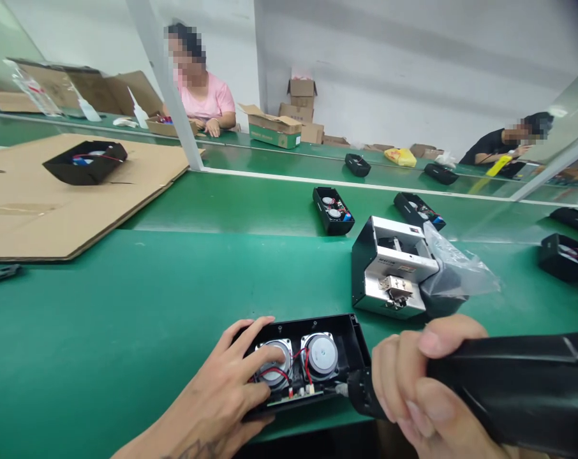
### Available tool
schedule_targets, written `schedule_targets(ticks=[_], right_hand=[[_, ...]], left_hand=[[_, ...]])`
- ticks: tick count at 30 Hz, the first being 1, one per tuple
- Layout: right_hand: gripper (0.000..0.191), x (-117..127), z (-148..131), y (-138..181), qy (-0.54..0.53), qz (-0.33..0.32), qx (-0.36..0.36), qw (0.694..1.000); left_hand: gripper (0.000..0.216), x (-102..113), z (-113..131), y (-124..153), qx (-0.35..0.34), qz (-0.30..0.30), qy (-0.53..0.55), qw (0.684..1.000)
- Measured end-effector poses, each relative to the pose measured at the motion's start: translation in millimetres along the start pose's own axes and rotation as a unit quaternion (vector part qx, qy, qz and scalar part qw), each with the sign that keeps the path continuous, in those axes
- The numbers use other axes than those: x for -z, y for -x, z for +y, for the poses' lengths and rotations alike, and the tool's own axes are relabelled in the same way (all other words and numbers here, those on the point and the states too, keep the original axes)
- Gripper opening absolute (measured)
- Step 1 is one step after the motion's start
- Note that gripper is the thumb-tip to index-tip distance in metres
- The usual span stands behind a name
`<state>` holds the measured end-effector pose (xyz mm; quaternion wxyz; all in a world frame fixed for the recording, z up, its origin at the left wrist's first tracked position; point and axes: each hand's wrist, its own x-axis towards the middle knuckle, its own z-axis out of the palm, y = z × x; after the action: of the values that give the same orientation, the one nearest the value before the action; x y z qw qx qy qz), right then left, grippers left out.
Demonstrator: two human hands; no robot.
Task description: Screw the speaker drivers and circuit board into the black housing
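Note:
An open black plastic speaker housing [351, 350] lies on the green belt [126, 306] right in front of me, with two round speakers and red-and-black wires inside. My left hand [217, 382] grips the housing, its fingers spread over the left speaker [274, 363], which they partly hide. The right speaker [320, 355] shows fully. My right hand [418, 389] is closed around a black electric screwdriver [509, 389]. Its metal tip touches the housing's lower right end. A silver screw feeder [394, 268] stands just beyond, partly wrapped in a clear plastic bag [454, 268].
Other open black housings lie on the belt, including one [330, 210] and another [418, 210]. A cardboard sheet [78, 191] covers the belt's left side. Beyond a divider, a person in pink [212, 99] and a person in black [490, 146] sit among cartons [272, 125].

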<state>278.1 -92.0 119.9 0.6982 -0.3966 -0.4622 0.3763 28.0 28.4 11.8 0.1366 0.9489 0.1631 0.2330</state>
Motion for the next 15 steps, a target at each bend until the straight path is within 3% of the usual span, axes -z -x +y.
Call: schedule_targets(ticks=[15], right_hand=[[0.014, -8.4, 7.4, -3.5, 0.038, 0.001, 0.004, 0.999]], left_hand=[[0.035, 1.3, 1.3, -3.6, -0.003, 0.008, -0.008, 1.000]])
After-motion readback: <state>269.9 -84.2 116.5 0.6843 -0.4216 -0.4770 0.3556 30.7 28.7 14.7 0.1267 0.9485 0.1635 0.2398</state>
